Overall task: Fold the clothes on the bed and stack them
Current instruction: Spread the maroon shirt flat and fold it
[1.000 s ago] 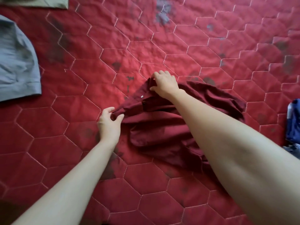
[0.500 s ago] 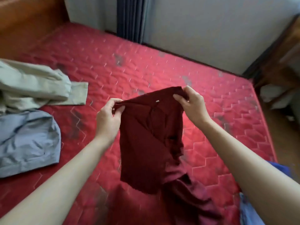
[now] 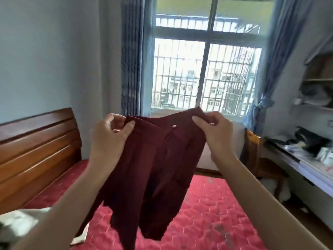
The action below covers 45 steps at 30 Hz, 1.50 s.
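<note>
Both hands are up in the air holding a dark red garment by its top edge. The left hand has its fingers pinched on the left corner, and the right hand is pinched on the right corner. The fabric hangs loose above the red quilted bed, off the mattress. A pale crumpled garment sits at the bed's left edge by the wooden headboard.

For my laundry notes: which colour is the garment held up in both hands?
Dark maroon garment, with a small pale button; the head view, the only one, shows it.
</note>
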Tool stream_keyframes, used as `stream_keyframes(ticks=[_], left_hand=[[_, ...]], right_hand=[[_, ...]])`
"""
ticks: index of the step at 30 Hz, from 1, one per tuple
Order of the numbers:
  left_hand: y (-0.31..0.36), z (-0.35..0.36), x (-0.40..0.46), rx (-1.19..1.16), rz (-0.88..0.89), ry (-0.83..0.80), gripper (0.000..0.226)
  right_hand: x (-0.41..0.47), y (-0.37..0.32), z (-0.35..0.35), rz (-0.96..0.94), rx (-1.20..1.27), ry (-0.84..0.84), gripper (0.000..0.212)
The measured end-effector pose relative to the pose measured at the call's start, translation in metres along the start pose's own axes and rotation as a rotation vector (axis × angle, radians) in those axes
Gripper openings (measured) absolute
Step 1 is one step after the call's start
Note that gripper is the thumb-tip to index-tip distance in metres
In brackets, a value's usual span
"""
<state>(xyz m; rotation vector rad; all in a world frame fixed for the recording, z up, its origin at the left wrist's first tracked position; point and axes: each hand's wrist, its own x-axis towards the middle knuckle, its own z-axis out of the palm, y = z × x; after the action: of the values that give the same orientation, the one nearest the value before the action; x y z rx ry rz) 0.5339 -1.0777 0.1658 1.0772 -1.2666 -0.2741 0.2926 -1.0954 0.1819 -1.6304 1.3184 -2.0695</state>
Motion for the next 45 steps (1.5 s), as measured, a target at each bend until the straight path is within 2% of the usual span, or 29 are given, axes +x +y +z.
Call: stream_keyframes(ticks=[4, 7, 11, 14, 16, 19, 22, 24, 26, 28, 30, 33, 35, 39, 41, 43, 45], left_hand=[[0.066, -0.007, -0.019, 0.053, 0.062, 0.021, 0.008], [0.086, 0.005, -0.042, 0.035, 0.063, -0.041, 0.007], [0.075, 0.020, -0.063, -0.144, -0.129, -0.203, 0.009], [0.059, 0.025, -0.076, -0.418, -0.344, -0.303, 0.019], [0.049, 0.026, -0.084, -0.560, -0.390, -0.374, 0.024], [0.039, 0.026, -0.093, -0.563, -0.345, -0.415, 0.023], [0.030, 0.027, -0.094, -0.533, -0.347, -0.379, 0.013], [0.025, 0.028, -0.096, -0.470, -0.287, -0.416, 0.010], [0.024, 0.030, -0.098, -0.389, -0.192, -0.449, 0.009], [0.023, 0.032, -0.099, -0.333, -0.119, -0.438, 0.008], [0.023, 0.032, -0.099, -0.298, -0.070, -0.421, 0.008], [0.020, 0.027, -0.095, -0.278, -0.051, -0.435, 0.010], [0.012, 0.021, -0.091, -0.303, -0.080, -0.499, 0.021], [-0.024, 0.006, -0.086, -0.383, -0.110, -0.709, 0.027], [-0.046, 0.001, -0.093, -0.382, -0.103, -0.754, 0.036], [-0.067, -0.003, -0.105, -0.331, -0.098, -0.693, 0.044], [-0.086, -0.009, -0.116, -0.208, -0.052, -0.528, 0.045]], right_hand=[[-0.013, -0.069, -0.011, -0.038, 0.083, 0.071, 0.015], [-0.043, -0.092, -0.005, -0.147, -0.027, 0.048, 0.016], [-0.087, -0.077, 0.004, -0.244, -0.091, -0.083, 0.006], [-0.106, -0.052, -0.001, -0.285, -0.150, -0.194, 0.016], [-0.113, -0.037, -0.007, -0.337, -0.206, -0.284, 0.024], [-0.120, -0.023, -0.017, -0.362, -0.193, -0.448, 0.031], [-0.109, -0.020, -0.030, -0.357, -0.233, -0.421, 0.027], [-0.092, -0.024, -0.035, -0.373, -0.340, -0.398, 0.042], [-0.074, -0.028, -0.037, -0.367, -0.410, -0.564, 0.057], [-0.063, -0.033, -0.035, -0.297, -0.409, -0.770, 0.044], [-0.058, -0.033, -0.031, -0.254, -0.416, -0.870, 0.030], [-0.056, -0.032, -0.025, -0.311, -0.448, -0.866, 0.026], [-0.053, -0.034, -0.021, -0.328, -0.433, -0.832, 0.025], [-0.034, -0.037, -0.017, -0.225, -0.295, -0.740, 0.025], [-0.021, -0.036, -0.017, -0.188, -0.255, -0.688, 0.020], [-0.010, -0.035, -0.017, -0.150, -0.258, -0.644, 0.017], [-0.004, -0.032, -0.016, -0.127, -0.286, -0.615, 0.016]])
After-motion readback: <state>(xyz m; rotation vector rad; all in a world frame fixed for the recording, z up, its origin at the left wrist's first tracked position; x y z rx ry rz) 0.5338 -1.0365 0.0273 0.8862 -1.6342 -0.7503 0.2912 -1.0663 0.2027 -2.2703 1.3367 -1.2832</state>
